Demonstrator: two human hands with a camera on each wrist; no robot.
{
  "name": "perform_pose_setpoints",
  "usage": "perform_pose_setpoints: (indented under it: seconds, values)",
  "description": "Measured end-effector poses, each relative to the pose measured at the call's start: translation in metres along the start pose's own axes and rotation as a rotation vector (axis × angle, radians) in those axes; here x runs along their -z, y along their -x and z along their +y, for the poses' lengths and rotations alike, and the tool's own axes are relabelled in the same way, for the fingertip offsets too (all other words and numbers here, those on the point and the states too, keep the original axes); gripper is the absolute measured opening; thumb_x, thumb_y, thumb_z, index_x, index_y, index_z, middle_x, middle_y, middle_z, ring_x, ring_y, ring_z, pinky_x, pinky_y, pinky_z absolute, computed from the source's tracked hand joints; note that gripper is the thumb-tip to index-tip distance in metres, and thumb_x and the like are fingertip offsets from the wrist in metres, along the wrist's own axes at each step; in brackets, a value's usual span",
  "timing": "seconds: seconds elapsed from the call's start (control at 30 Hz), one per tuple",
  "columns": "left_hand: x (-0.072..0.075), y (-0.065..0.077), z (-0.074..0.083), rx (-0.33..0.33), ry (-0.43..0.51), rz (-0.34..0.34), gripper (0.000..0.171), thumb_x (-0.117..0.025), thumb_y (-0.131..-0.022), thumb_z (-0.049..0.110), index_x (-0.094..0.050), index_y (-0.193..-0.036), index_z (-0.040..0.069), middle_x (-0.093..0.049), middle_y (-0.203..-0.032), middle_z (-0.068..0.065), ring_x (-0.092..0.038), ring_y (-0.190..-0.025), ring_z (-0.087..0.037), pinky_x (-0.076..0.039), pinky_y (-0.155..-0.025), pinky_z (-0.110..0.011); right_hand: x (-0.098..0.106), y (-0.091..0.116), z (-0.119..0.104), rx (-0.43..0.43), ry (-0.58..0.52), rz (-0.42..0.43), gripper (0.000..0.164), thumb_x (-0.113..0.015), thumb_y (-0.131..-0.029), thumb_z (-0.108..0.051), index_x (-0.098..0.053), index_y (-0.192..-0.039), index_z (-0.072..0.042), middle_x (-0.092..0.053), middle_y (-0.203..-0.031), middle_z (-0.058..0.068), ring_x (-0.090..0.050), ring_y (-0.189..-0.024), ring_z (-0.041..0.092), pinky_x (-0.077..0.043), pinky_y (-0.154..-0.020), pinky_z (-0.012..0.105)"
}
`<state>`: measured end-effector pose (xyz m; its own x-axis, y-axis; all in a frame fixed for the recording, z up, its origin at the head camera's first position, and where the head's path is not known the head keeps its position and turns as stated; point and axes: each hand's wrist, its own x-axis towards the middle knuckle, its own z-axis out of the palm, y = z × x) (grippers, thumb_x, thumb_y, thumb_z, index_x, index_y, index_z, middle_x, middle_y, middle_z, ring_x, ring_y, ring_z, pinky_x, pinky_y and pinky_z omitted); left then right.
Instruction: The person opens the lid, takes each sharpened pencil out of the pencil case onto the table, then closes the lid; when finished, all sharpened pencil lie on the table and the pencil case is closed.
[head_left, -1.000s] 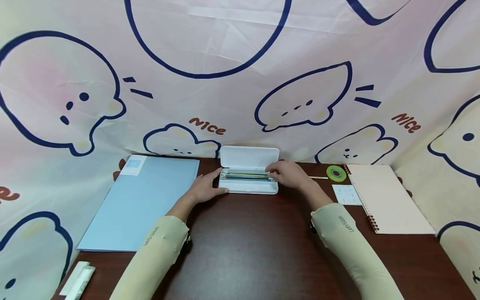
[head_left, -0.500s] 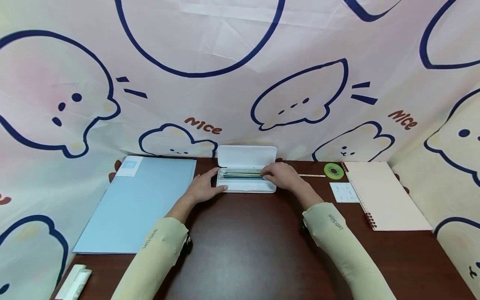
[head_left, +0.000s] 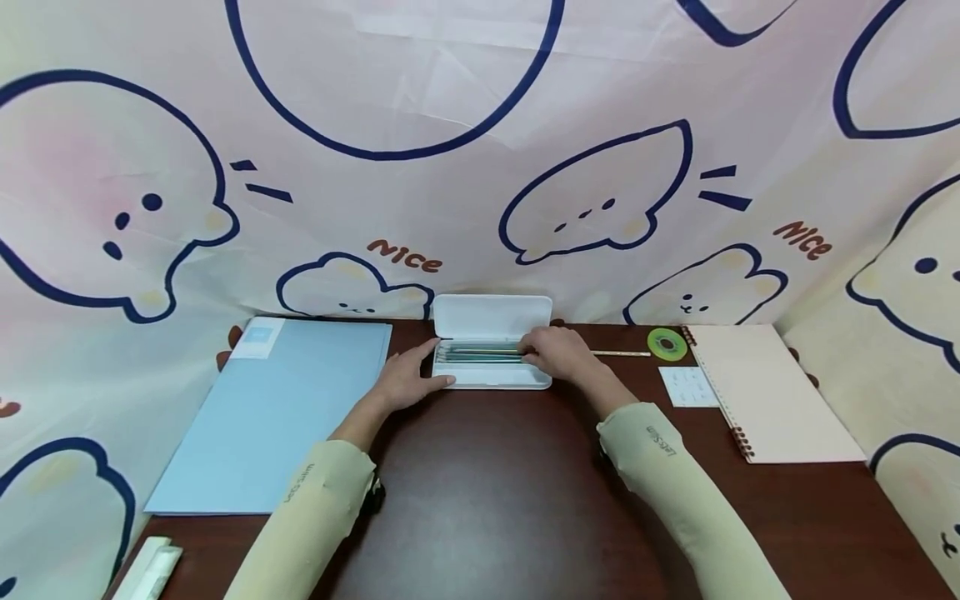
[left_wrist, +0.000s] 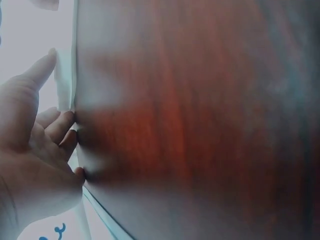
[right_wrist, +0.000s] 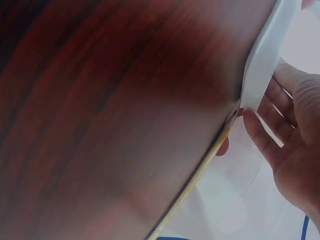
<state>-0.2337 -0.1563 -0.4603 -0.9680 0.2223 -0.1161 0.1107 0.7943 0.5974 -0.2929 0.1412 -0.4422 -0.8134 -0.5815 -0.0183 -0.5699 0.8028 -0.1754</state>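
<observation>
A white pencil case stands with its lid raised against the backdrop. Several long, thin pencils, mostly green and blue, lie side by side in it. My left hand holds the case's left end, thumb at the front corner and forefinger at the rear one; the left wrist view shows its other fingers close to the tabletop. My right hand reaches over the right end, fingertips down among the pencils. In the right wrist view the little finger rests by the end wall; I cannot tell whether the hidden fingertips grip a pencil.
One thin yellowish pencil lies on the table right of the case. Beyond it are a green ring-shaped roll, a small printed card and a spiral notebook. A blue folder lies left; white-green packets lie front left.
My right hand has moved slightly left along the pencils in the case, covering more of their right ends. The left hand stays on the case's left end.
</observation>
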Motion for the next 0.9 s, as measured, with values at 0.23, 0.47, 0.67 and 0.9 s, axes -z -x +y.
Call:
perform_pose_setpoints:
  seconds: [0.23, 0.47, 0.67, 0.9]
  values:
    - [-0.004, 0.002, 0.000, 0.008, 0.034, -0.024, 0.083, -0.069, -0.095, 0.042, -0.028, -0.161, 0.013, -0.039, -0.162, -0.015, -0.033, -0.151, -0.037, -0.006, -0.124, -0.065, -0.007, 0.005, -0.001, -0.048, -0.027, 0.027, 0.009, -0.071, -0.096, -0.027, -0.078, -0.100, -0.024, -0.076, -0.104, -0.007, -0.065, -0.091, 0.015, -0.056, -0.083, 0.041]
    - [-0.002, 0.001, -0.001, 0.000, 0.036, -0.030, 0.084, -0.066, -0.097, 0.044, -0.024, -0.162, 0.012, -0.036, -0.163, -0.016, -0.030, -0.152, -0.038, -0.004, -0.124, -0.066, -0.003, 0.006, 0.002, -0.067, -0.047, 0.079, 0.016, -0.071, -0.096, -0.030, -0.079, -0.108, -0.023, -0.077, -0.110, -0.006, -0.068, -0.097, 0.018, -0.056, -0.086, 0.043]
    - [-0.003, 0.002, 0.000, -0.001, 0.030, -0.031, 0.083, -0.066, -0.097, 0.043, -0.023, -0.162, 0.012, -0.034, -0.164, -0.015, -0.029, -0.153, -0.037, -0.004, -0.124, -0.066, -0.001, 0.010, 0.004, -0.050, -0.080, 0.087, 0.019, -0.070, -0.096, -0.030, -0.079, -0.111, -0.022, -0.077, -0.112, -0.004, -0.069, -0.100, 0.019, -0.057, -0.088, 0.043]
    - [-0.004, 0.003, -0.001, -0.006, -0.008, -0.039, 0.084, -0.062, -0.098, 0.046, -0.020, -0.163, 0.013, -0.030, -0.166, -0.014, -0.025, -0.155, -0.036, -0.003, -0.125, -0.065, 0.006, 0.014, 0.008, -0.056, -0.101, 0.118, 0.019, -0.072, -0.095, -0.029, -0.079, -0.111, -0.021, -0.077, -0.114, -0.002, -0.068, -0.103, 0.020, -0.056, -0.094, 0.042]
